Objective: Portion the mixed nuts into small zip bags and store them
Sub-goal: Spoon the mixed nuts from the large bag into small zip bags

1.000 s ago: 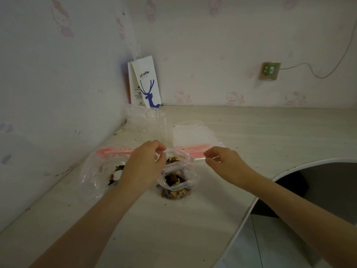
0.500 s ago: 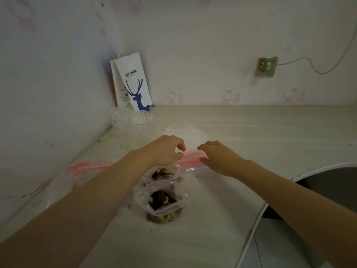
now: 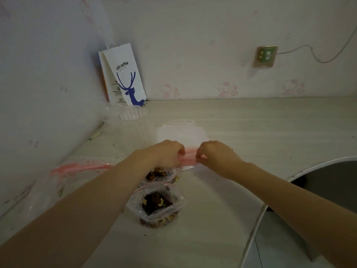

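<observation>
A stack of empty zip bags (image 3: 180, 133) with pink zip strips lies flat on the desk. My left hand (image 3: 168, 152) and my right hand (image 3: 216, 153) both pinch the pink zip edge of the stack's near end, fingers curled down onto it. Two small zip bags of mixed nuts sit nearer to me: one (image 3: 156, 205) stands open in front, the other (image 3: 162, 175) lies behind it, partly under my left wrist. A large clear bag (image 3: 63, 176) with a pink zip lies at the left, partly hidden by my left forearm.
A white paper coffee bag (image 3: 125, 76) leans in the wall corner, with clear plastic cups (image 3: 134, 118) in front of it. The desk (image 3: 251, 128) has a curved cut-out edge at the right, with floor below. A wall socket (image 3: 265, 56) with a cable is on the back wall.
Both hands left the small nut bag and reached forward to the stack of empty bags, now pinching its pink edge. The view shifted so the nut bags sit lower in frame.
</observation>
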